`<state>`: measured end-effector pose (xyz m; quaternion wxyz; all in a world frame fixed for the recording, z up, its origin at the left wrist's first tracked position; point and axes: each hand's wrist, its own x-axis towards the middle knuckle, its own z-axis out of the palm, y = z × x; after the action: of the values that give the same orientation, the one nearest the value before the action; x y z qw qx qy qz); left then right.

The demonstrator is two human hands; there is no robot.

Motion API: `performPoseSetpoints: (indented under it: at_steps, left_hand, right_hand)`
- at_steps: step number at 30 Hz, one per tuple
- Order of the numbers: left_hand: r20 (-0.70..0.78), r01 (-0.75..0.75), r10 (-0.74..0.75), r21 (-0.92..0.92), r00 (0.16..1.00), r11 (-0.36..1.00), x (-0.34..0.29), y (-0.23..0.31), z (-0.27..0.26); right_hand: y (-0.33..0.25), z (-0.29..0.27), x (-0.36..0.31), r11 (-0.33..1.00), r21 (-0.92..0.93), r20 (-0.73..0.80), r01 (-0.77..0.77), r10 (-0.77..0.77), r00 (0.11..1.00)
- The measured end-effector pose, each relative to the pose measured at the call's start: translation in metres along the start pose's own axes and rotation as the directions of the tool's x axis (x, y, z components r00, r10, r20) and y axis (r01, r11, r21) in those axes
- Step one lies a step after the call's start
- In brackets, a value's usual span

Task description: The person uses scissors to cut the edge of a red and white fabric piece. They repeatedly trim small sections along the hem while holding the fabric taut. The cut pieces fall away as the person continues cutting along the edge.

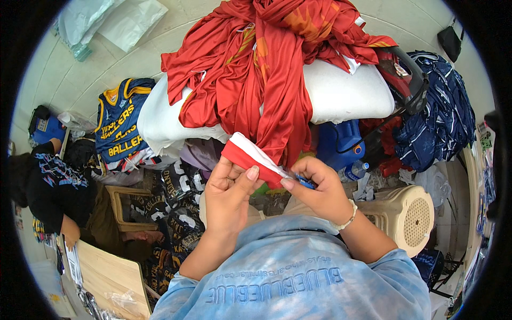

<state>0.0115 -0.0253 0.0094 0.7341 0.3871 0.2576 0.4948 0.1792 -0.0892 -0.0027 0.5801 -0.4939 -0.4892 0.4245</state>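
Blue tie-dye shirt (298, 261) below both grips, a red-and-white cloth band (246, 160) between them.

To the left of the left grip (226, 194), and beyond it, hangs a navy jersey (125, 120); that grip pinches the band between thumb and fingers. Just past the band, red cloth (256, 80) drapes over a white padded board (346, 93). The right grip (322, 186) pinches the band's right end, closed around a small blue tool (305, 182) mostly hidden by fingers; right of it stands a cream stool (397, 213). Should the left pinch slacken, the band could fold or slip; if the tool is sharp, which I cannot tell, it might nick cloth or a fingertip. Hanging red folds so close could also snag.
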Motion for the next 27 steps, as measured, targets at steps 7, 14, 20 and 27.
performPoseSetpoints:
  at_steps: [7,14,20,27]
  left_hand:
    - [0.043,-0.027,0.027,-0.006,0.999,1.000,-0.001,0.004,0.003]
    - [0.075,-0.018,0.016,0.038,0.997,0.999,-0.005,0.007,0.004]
    - [0.082,0.001,-0.004,0.029,0.997,1.000,-0.005,0.007,0.004]
    - [0.116,-0.009,0.005,0.037,0.993,0.999,-0.006,0.006,0.005]
  right_hand:
    - [-0.012,-0.003,-0.008,0.913,-0.286,-0.027,0.291,-0.312,0.950]
    - [-0.012,-0.007,-0.006,0.793,-0.472,0.052,0.385,-0.411,0.910]
    - [-0.010,-0.009,-0.002,0.757,-0.487,0.070,0.436,-0.464,0.883]
    - [-0.017,-0.003,0.001,0.786,-0.465,0.070,0.407,-0.426,0.902]
